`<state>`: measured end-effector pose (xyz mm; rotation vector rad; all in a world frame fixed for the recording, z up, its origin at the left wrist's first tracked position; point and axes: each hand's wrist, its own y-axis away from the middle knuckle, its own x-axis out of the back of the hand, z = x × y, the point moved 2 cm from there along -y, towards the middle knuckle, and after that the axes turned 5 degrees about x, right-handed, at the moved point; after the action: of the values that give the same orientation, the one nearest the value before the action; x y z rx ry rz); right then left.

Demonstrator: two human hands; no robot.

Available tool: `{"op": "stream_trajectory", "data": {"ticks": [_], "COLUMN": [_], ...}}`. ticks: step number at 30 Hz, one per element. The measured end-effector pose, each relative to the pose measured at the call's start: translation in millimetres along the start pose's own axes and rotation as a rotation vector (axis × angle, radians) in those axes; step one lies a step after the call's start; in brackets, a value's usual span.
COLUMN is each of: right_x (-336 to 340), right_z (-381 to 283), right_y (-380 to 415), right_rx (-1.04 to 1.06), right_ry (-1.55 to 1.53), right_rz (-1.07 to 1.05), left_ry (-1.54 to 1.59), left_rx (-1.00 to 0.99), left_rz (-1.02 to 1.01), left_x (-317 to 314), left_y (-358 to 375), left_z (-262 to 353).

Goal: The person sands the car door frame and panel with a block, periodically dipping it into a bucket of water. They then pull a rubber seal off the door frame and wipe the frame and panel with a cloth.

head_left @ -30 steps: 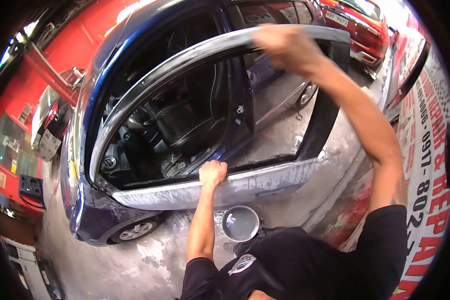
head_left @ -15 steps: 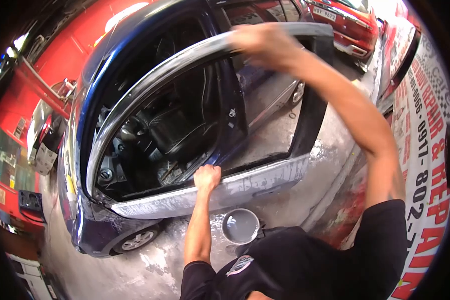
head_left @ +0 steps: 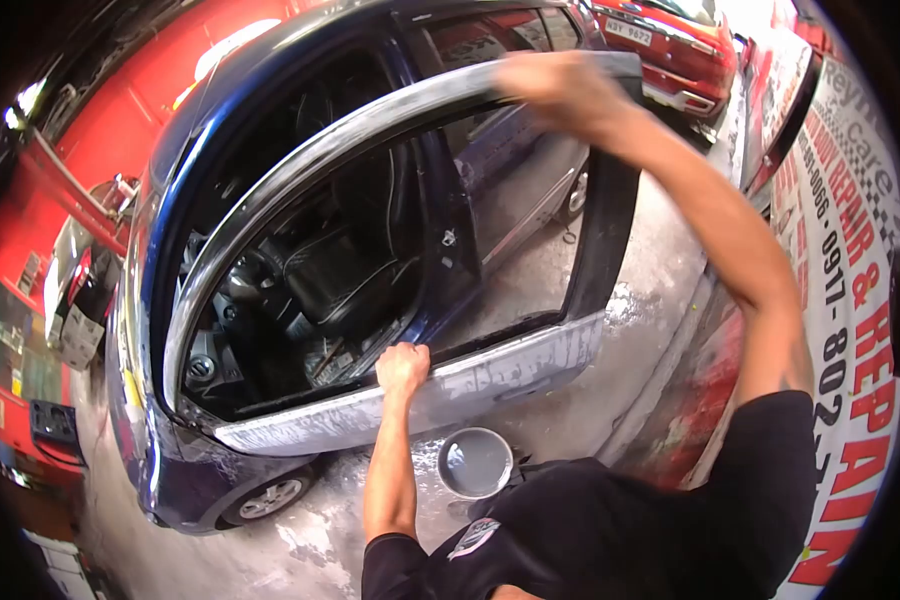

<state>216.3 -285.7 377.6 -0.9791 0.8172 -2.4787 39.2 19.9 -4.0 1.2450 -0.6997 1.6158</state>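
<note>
An open car door [head_left: 500, 385] stands in front of me, its frame and lower panel grey-white, wet and streaked. My left hand [head_left: 403, 370] is closed over the sill at the bottom of the window opening. Up at the door's window frame [head_left: 370, 112], my right hand [head_left: 562, 90] presses on the top edge near the rear corner. It is blurred, with the fingers curled together; whatever lies under them is hidden. Below the door, a round bucket [head_left: 476, 463] of greyish liquid stands close to my body.
Behind the door is the dark blue car [head_left: 205, 150], with a black seat [head_left: 335, 275] inside. A red vehicle [head_left: 660, 50] stands at the far back. A lettered banner [head_left: 840, 300] runs along the right side. The concrete floor [head_left: 300, 540] has wet patches.
My right hand has shifted slightly rightward along the top of the window frame. My left hand keeps its hold on the sill. The whole view has moved a little.
</note>
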Motion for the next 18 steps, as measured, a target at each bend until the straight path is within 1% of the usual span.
{"op": "stream_trajectory", "data": {"ticks": [1,2,3,5,7,9,10,12,13,14,15,18], "right_x": [27.2,46.5,57.3,43.8,12.5,-10.0,-2.9,16.8,36.0,50.2,56.4,34.3], "right_z": [18.1,28.2,32.2,24.5,6.1,-24.3,-13.9,11.4,26.3,41.2,44.2,37.2], "right_y": [27.6,49.5,49.4,43.4,10.8,-30.6,-18.9,11.2,37.7,62.7,66.2,57.3], "right_rx": [-0.025,-0.144,-0.197,-0.154,-0.083,0.007,-0.011,-0.043,-0.128,-0.235,-0.244,-0.15], "right_ry": [0.037,0.034,0.079,0.046,0.009,-0.084,-0.072,-0.022,0.037,-0.007,0.068,0.062], "right_rz": [-0.066,-0.091,-0.157,-0.076,-0.108,0.006,0.003,-0.07,-0.131,-0.154,-0.137,-0.051], "left_ry": [0.013,0.017,0.016,0.029,0.017,-0.002,-0.003,-0.006,-0.003,-0.006,0.001,-0.005], "left_rx": [0.014,-0.004,-0.022,-0.014,-0.059,-0.072,-0.067,-0.038,-0.037,-0.052,-0.065,-0.054], "left_rz": [-0.004,0.015,0.036,0.047,0.071,0.088,0.079,0.062,0.059,0.072,0.092,0.093], "left_x": [-2.8,-3.7,-3.4,-5.3,-7.8,-4.2,-1.4,-5.9,-5.1,-5.6,-7.2,-7.6], "left_y": [2.4,1.8,2.2,4.5,-0.5,-2.0,-3.8,-3.1,-4.1,-1.6,-0.7,-3.2], "left_z": [-2.2,-0.8,-0.2,-1.1,-1.7,-1.1,-1.0,-2.7,-3.2,-4.7,-2.4,-6.4]}}
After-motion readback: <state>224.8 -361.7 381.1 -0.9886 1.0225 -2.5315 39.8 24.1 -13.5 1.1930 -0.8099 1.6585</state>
